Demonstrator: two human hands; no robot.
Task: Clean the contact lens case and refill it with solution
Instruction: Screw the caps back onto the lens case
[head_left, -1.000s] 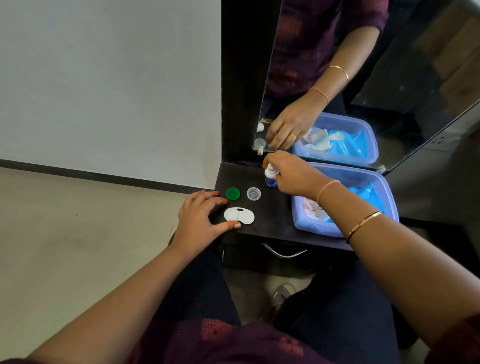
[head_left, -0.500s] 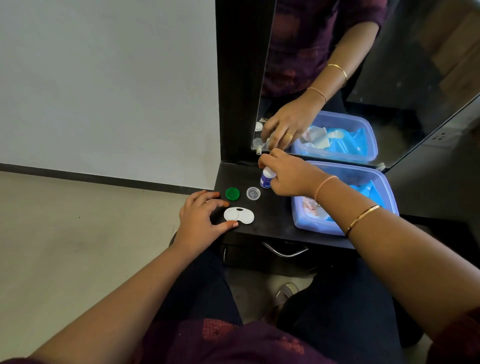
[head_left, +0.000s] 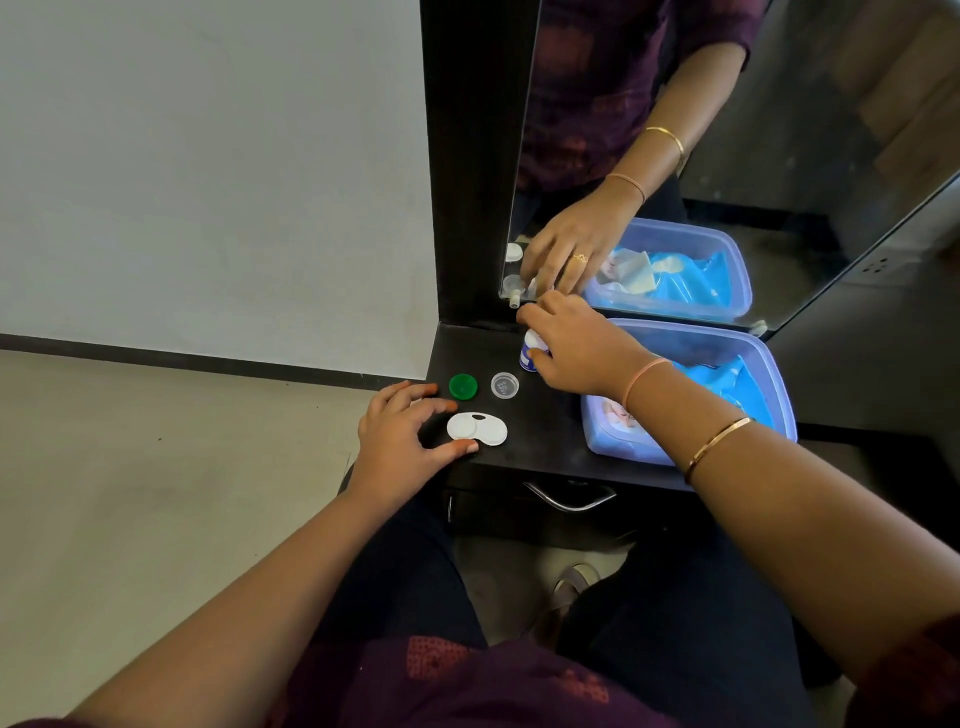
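Note:
A white contact lens case (head_left: 477, 428) lies uncapped on the dark shelf (head_left: 540, 431). My left hand (head_left: 402, 441) holds its left end, thumb against the near edge and fingers curved over the far side. Behind the case lie a green cap (head_left: 463, 386) and a clear cap (head_left: 504, 385). My right hand (head_left: 574, 349) grips a small white and blue solution bottle (head_left: 530, 353) standing on the shelf close to the mirror; most of the bottle is hidden by my fingers.
A lilac plastic tub (head_left: 727, 348) with blue packets and a wipes pack sits at the shelf's right. A mirror (head_left: 727, 156) rises behind the shelf. A drawer handle (head_left: 569, 499) is below the front edge. White wall and pale floor lie to the left.
My right hand has shifted the bottle slightly left and back toward the mirror. My left hand stays on the lens case.

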